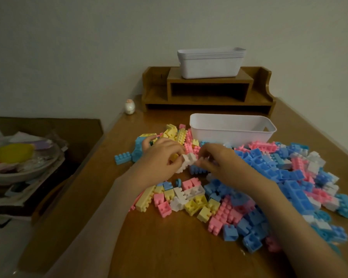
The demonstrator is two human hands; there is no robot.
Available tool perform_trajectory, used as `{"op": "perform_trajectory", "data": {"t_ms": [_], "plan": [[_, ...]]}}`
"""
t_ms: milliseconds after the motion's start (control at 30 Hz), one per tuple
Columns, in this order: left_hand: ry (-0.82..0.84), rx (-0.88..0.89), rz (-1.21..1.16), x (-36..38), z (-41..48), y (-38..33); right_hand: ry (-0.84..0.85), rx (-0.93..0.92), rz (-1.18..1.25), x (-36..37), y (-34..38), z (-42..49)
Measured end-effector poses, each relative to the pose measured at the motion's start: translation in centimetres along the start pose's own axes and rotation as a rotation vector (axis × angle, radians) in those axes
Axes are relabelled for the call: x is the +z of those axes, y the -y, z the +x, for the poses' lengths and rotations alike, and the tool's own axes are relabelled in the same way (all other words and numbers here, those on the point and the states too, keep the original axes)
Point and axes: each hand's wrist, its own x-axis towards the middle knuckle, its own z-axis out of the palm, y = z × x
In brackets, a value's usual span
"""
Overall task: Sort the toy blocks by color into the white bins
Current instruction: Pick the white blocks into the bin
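A heap of pastel toy blocks (239, 189) in blue, pink, yellow and white covers the middle and right of the wooden table (169, 247). My left hand (161, 157) and my right hand (217, 159) meet over the heap, both pinching a small cluster of white blocks (186, 160) between their fingertips. A white bin (232, 127) stands just behind the heap; what lies inside it is hidden by its wall. More white bins, stacked (210, 62), sit on a wooden shelf at the back.
The wooden desk shelf (207, 91) stands against the wall. A small white figurine (129, 106) sits at the table's back left corner. Left of the table is a lower surface with a bowl of clutter (22, 157).
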Motion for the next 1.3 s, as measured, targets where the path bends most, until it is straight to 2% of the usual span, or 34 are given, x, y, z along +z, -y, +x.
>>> {"op": "perform_trajectory", "data": {"t_ms": [133, 300, 400, 633, 767, 867, 933, 1000, 1100, 1200, 1300], "plan": [[-0.026, -0.115, -0.151, -0.1, 0.2, -0.5, -0.030, -0.006, 0.252, -0.1, 0.4, -0.3], [0.019, -0.182, -0.394, 0.3, 0.1, -0.3, -0.099, -0.088, 0.288, -0.1, 1.1, -0.5], [0.002, -0.182, -0.380, -0.7, 1.1, -1.0, -0.156, -0.027, 0.315, -1.6, 1.0, -0.3], [-0.121, -0.236, -0.289, -2.5, 8.3, -2.9, -0.300, 0.230, 0.079, -5.5, -2.3, 5.3], [-0.137, -0.217, -0.206, -0.5, 12.0, -4.6, -0.208, 0.348, -0.051, -4.8, -4.8, 7.2], [-0.066, -0.259, -0.118, 1.1, 13.4, -5.2, -0.202, 0.347, -0.079, -4.5, -5.5, 6.8], [0.055, -0.313, -0.072, 2.0, 13.6, -5.4, -0.254, 0.271, -0.094, -4.8, -5.6, 5.8], [0.127, -0.292, -0.054, 2.3, 12.9, -5.8, -0.258, 0.201, -0.098, -5.0, -5.6, 4.7], [0.107, -0.172, -0.114, 1.6, 10.5, -6.2, -0.100, 0.170, -0.097, -4.5, -5.5, 3.2], [0.237, -0.104, -0.116, 1.3, 7.1, -5.6, -0.038, 0.199, -0.098, -3.4, -5.8, 2.6], [0.307, -0.120, -0.002, 2.7, 4.8, -4.6, 0.021, 0.228, -0.191, -3.2, -6.1, 2.7]]}}
